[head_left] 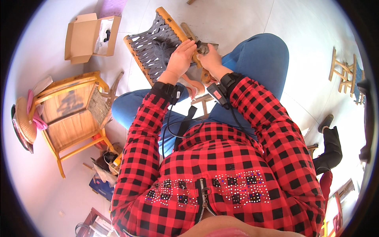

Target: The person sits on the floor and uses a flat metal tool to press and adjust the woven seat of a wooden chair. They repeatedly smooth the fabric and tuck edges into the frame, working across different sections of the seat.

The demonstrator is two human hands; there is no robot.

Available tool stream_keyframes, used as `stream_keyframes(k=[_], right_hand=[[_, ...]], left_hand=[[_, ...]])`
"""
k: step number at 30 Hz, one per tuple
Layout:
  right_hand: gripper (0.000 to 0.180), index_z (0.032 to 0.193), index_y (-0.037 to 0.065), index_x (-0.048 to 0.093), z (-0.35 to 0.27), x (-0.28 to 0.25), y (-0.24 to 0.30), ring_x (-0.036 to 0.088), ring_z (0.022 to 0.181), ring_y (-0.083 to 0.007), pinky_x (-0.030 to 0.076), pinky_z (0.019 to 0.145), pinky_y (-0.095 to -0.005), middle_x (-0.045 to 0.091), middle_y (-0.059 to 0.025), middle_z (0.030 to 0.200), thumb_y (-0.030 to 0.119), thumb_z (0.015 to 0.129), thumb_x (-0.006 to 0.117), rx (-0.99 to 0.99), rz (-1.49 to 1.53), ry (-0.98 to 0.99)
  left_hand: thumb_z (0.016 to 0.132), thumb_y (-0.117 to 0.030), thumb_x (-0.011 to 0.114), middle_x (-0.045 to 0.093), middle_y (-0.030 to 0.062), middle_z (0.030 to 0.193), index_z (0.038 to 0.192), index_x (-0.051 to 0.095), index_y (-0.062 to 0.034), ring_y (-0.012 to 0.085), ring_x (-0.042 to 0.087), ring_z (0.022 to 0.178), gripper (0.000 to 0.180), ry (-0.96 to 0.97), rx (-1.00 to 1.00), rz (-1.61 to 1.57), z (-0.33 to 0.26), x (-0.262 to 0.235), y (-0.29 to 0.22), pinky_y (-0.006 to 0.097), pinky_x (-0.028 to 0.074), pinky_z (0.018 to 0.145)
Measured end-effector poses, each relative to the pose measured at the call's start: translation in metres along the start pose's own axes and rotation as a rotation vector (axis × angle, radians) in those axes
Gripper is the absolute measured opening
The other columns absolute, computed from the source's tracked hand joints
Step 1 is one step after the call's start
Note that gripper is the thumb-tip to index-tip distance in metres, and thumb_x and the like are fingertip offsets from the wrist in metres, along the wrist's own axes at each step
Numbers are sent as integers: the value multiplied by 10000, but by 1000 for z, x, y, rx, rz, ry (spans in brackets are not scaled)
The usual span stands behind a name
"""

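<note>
A small wooden stool frame (137, 56) with a seat woven from grey straps (156, 43) lies tilted in front of my knees. My left hand (181, 58) rests flat on the seat's right side, fingers together, touching the grey weave. My right hand (210, 60) is closed around a small dark object at the wooden rail (170, 20); what the object is I cannot tell. Both wrists wear black bands with cables. My sleeves are red and black check.
A wooden chair (71, 114) with a straw hat (24, 122) stands at the left. An open cardboard box (85, 37) sits at the upper left. Wooden stool frames (345, 75) stand at the right. Another person's dark boot (329, 150) shows at the right.
</note>
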State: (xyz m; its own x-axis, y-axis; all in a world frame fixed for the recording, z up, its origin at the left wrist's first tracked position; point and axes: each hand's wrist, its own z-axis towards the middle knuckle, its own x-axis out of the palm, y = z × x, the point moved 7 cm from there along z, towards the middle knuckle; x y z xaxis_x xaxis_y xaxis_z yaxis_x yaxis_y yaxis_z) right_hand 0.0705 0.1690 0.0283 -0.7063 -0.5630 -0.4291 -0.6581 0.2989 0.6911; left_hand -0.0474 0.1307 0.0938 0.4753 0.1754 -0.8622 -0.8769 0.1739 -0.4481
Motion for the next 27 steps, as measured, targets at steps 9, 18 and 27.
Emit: stream_keyframes(k=[9,18,27], right_hand=[[752,1390,40,339,5,2,-1,529,1152,-363,423,966,-396,542,-223,1254,314,780,684,-37,-29,12],[578,1282,30,512,-1,-15,60,600,1022,-352,473,875,-371,612,-238,1116,289,777,625,-436,92,2],[510,1298,73,514,25,-8,119,626,904,-363,497,790,-404,643,-214,1005,285,840,589,-532,-295,134]], left_hand=[[766,-50,542,625,120,929,830,595,-45,339,569,977,83,-2,-451,513,20,-80,104,432,453,831],[874,-334,522,555,76,1267,1183,589,-67,337,363,1282,414,-151,-641,327,-14,-2,32,582,200,1046],[812,-226,547,450,65,1353,1318,455,-68,336,308,1320,538,-15,-736,432,-2,4,-3,602,129,1074]])
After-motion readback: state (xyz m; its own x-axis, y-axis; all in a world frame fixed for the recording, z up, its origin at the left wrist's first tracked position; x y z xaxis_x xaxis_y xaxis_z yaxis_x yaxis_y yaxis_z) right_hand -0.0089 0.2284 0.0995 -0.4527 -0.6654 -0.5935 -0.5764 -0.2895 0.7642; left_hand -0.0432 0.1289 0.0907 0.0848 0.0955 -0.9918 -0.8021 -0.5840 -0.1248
